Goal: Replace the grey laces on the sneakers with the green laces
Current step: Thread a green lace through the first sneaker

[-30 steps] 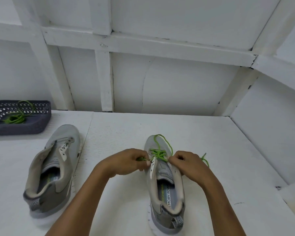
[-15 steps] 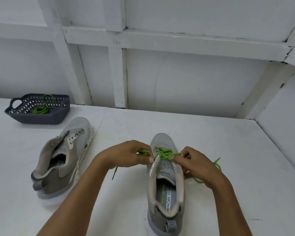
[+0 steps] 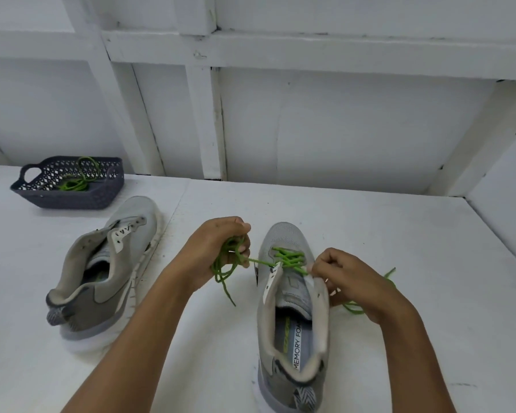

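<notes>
Grips both closed — L hand (image 3: 215,251) bunches green lace (image 3: 289,259), R hand (image 3: 352,281) pinches it at sneaker (image 3: 283,236) edge.

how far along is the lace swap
Done: no grey laces on either shoe; green lace crosses lower eyelets of the near shoe. In hand: left hand grips its slack, right hand pinches it. Left: upper eyelets, then the bare shoe; spare lace in the basket.
</notes>
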### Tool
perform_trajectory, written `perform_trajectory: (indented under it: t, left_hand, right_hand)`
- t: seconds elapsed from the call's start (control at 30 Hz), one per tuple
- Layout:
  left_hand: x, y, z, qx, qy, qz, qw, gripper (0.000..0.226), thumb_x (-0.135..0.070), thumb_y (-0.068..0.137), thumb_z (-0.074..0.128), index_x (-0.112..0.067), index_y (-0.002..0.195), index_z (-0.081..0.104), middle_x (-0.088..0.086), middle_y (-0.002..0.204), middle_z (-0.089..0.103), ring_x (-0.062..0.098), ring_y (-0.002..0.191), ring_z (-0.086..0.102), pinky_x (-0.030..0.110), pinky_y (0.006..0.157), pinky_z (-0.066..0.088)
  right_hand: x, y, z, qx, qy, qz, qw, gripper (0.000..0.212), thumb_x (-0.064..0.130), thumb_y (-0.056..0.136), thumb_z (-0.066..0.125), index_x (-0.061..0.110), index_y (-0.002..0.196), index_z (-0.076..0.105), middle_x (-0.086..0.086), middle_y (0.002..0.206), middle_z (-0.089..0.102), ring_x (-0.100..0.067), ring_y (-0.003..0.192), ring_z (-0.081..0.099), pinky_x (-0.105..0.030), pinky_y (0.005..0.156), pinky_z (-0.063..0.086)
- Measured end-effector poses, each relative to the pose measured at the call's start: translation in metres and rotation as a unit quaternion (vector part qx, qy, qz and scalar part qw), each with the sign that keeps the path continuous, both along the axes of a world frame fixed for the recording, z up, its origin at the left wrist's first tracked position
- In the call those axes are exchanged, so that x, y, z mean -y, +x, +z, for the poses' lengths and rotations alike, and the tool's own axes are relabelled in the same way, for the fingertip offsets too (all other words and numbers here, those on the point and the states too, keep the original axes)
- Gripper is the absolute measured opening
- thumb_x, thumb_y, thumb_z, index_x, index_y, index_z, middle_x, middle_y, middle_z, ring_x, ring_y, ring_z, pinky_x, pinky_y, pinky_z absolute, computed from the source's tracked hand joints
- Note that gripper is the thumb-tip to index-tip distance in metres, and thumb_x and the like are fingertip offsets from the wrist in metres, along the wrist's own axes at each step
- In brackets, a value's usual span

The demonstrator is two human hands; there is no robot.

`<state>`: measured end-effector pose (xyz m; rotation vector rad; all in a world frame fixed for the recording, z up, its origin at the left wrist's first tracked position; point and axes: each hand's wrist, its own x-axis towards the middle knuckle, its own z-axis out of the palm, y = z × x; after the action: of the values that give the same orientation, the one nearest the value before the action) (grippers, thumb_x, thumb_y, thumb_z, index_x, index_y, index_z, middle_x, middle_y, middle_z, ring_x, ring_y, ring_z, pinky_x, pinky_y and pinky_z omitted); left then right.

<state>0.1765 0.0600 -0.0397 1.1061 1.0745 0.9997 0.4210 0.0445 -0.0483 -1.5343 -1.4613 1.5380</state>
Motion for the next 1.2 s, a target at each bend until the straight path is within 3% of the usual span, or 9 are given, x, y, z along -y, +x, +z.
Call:
perform_trajectory:
  t: [0.1,0.17,0.3,0.5,0.67,0.8,0.97,1.07,1.2]
  left_hand:
    - [-0.003,-0.005,-0.003,-0.186,0.005,-0.033,0.982,0.028,-0.022,0.096,0.061,-0.005,0.075,0.054,0.012,0.058,0.060,0.025,0.052,0.055,0.029,0.056,0.050]
    - [-0.006,-0.009,-0.006,-0.270,0.013,-0.065,0.961,0.020,-0.027,0.094,0.065,-0.009,0.086,0.062,0.008,0.069,0.071,0.018,0.061,0.062,0.028,0.064,0.048]
    - [-0.010,-0.012,-0.004,-0.266,0.070,-0.123,0.953,0.002,-0.022,0.088,0.073,-0.021,0.089,0.071,0.002,0.088,0.074,0.008,0.081,0.063,0.031,0.078,0.048]
    - [-0.011,-0.009,-0.002,-0.259,0.075,-0.220,0.938,0.014,-0.007,0.086,0.074,-0.013,0.098,0.070,0.007,0.090,0.073,0.012,0.080,0.064,0.027,0.079,0.052]
    - [-0.012,-0.005,-0.001,-0.267,0.096,-0.240,0.928,0.023,-0.006,0.084,0.075,-0.016,0.103,0.066,0.005,0.087,0.072,0.013,0.079,0.064,0.033,0.081,0.054]
    - [-0.014,-0.001,-0.002,-0.267,0.092,-0.210,0.936,0.019,0.003,0.089,0.063,-0.012,0.100,0.064,0.006,0.082,0.070,0.023,0.073,0.067,0.038,0.077,0.058]
    - [-0.015,0.001,-0.002,-0.290,0.083,-0.210,0.930,0.019,0.002,0.092,0.058,-0.013,0.098,0.068,0.000,0.079,0.068,0.003,0.060,0.053,0.014,0.058,0.040]
    - [-0.014,-0.002,-0.003,-0.301,0.103,-0.232,0.919,0.015,-0.009,0.089,0.066,-0.020,0.098,0.069,0.002,0.085,0.071,0.009,0.070,0.059,0.024,0.068,0.045]
    - [-0.016,-0.002,-0.006,-0.344,0.139,-0.217,0.903,0.009,-0.018,0.090,0.068,-0.027,0.092,0.071,-0.014,0.080,0.069,0.008,0.065,0.055,0.028,0.066,0.045]
  right_hand:
    - [-0.004,0.000,-0.004,0.028,0.030,0.014,0.999,0.024,0.037,0.089,0.067,0.014,0.082,0.060,0.003,0.071,0.062,-0.011,0.062,0.056,-0.029,0.063,0.052]
    - [-0.008,0.001,-0.003,0.051,0.075,0.011,0.996,0.026,0.043,0.090,0.063,0.017,0.083,0.063,0.002,0.073,0.064,-0.011,0.068,0.056,-0.032,0.068,0.050]
    - [-0.018,0.002,0.007,0.064,0.161,0.025,0.985,0.013,0.033,0.093,0.062,0.026,0.088,0.072,0.001,0.084,0.069,-0.006,0.073,0.056,-0.024,0.068,0.046]
    - [-0.031,-0.009,0.020,0.152,0.162,0.157,0.962,0.002,0.026,0.085,0.074,0.027,0.085,0.075,0.015,0.080,0.071,-0.004,0.072,0.062,-0.027,0.075,0.051]
    - [-0.033,-0.017,0.022,0.180,0.147,0.188,0.954,0.013,0.032,0.076,0.081,0.025,0.083,0.072,0.016,0.075,0.067,0.002,0.064,0.055,-0.018,0.064,0.047]
    - [-0.034,-0.024,0.021,0.203,0.163,0.199,0.945,0.005,0.019,0.079,0.076,0.022,0.079,0.071,0.018,0.066,0.063,0.005,0.058,0.054,-0.017,0.060,0.043]
    - [-0.036,-0.026,0.018,0.224,0.178,0.228,0.931,0.009,0.021,0.094,0.061,0.024,0.086,0.064,0.012,0.083,0.061,-0.002,0.072,0.052,-0.023,0.067,0.041]
    - [-0.036,-0.027,0.013,0.240,0.163,0.243,0.926,0.014,0.024,0.100,0.052,0.020,0.089,0.060,0.007,0.083,0.058,-0.009,0.073,0.048,-0.028,0.068,0.039]
    - [-0.038,-0.031,0.011,0.259,0.161,0.253,0.918,0.019,0.025,0.102,0.048,0.021,0.087,0.059,0.007,0.087,0.055,-0.011,0.080,0.049,-0.032,0.074,0.040]
